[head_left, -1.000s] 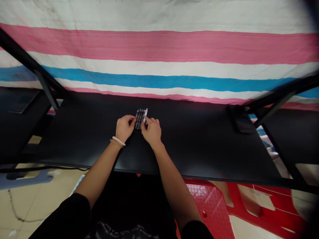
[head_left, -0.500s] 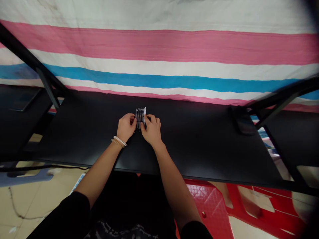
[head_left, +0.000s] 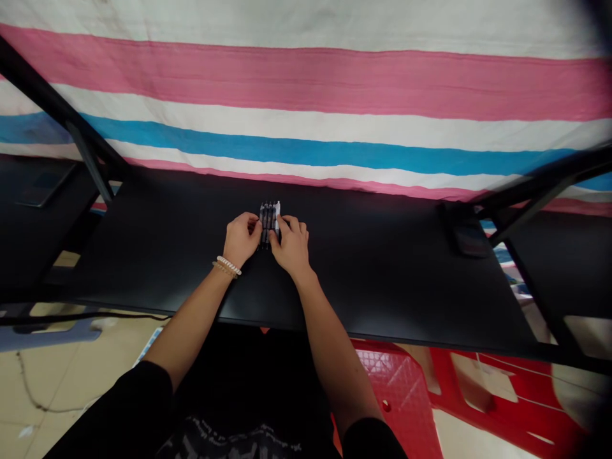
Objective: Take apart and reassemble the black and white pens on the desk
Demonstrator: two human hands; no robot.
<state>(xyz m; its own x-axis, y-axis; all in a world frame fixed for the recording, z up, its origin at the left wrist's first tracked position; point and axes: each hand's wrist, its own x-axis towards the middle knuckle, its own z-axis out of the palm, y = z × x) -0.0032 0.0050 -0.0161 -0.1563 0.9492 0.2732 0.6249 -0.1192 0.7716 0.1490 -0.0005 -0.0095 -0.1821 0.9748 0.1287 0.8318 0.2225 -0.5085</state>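
Note:
Several slim dark pens (head_left: 268,220) lie side by side on the black table (head_left: 382,274), a white one at the right end of the row. My left hand (head_left: 242,237), with two bracelets at its wrist, has its fingers closed at the row's left edge. My right hand (head_left: 291,242) is at the right side, thumb and forefinger against the pens near their lower and right parts. The small gap between the hands shows the pens' middle.
A dark flat device (head_left: 471,239) lies at the table's right end. A striped cloth (head_left: 335,83) hangs behind the table. Black metal bars (head_left: 88,159) rise at both sides. A red stool (head_left: 401,389) stands below the front edge.
The view has shifted slightly, so the table sits a little higher. Both hands stay at the pens, with hardly any visible change in their grip.

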